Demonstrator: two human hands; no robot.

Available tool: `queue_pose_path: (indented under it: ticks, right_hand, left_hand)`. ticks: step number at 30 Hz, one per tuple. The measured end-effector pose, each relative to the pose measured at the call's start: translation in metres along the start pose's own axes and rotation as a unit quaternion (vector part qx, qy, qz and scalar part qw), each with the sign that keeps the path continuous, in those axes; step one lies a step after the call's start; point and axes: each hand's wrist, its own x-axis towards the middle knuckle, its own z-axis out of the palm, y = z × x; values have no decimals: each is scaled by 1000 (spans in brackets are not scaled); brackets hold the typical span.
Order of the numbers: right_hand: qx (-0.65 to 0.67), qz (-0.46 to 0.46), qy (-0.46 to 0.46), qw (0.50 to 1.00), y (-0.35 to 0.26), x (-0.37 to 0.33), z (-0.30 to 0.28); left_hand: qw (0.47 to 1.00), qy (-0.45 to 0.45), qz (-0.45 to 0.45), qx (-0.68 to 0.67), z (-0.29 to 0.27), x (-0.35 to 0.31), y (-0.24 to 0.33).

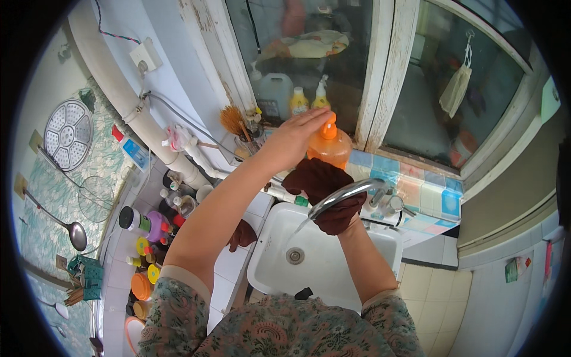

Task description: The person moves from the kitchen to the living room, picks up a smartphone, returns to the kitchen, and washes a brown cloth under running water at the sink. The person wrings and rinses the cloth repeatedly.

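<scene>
My left hand (291,140) lies with straight fingers across the top of an orange pump head (329,126), which tops a large bottle of orange liquid (333,149) on the tiled ledge behind the sink. Just below the pump, a dark brown cloth (318,178) is bunched over my right hand (350,229), whose fingers are mostly hidden by it. The curved chrome faucet (345,193) passes in front of the cloth. A thin stream of water runs from it into the white sink (321,271).
Another brown cloth (242,235) lies on the white-tiled counter left of the sink. Farther left stand several jars and bottles (157,226). A ladle (76,235) and a wire strainer (96,199) hang on the left wall. A brush (234,121) stands in a holder near the window.
</scene>
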Motion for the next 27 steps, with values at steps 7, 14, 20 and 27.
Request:
queue_pose_path:
  ticks: [7,14,20,27]
  right_hand:
    - [930,214,156,253,10,3,24]
    - [941,224,168,191,16,11,27]
    - [941,226,151,202,15,13,28]
    - [941,146,106,286,-4,-19,40]
  left_hand:
    - [996,-24,18,82,15,22,-3]
    - [997,-12,13,75,20,19,-5]
    - [997,3,19,78,29,13,-7]
    - [999,4,17,35,25,16,-10]
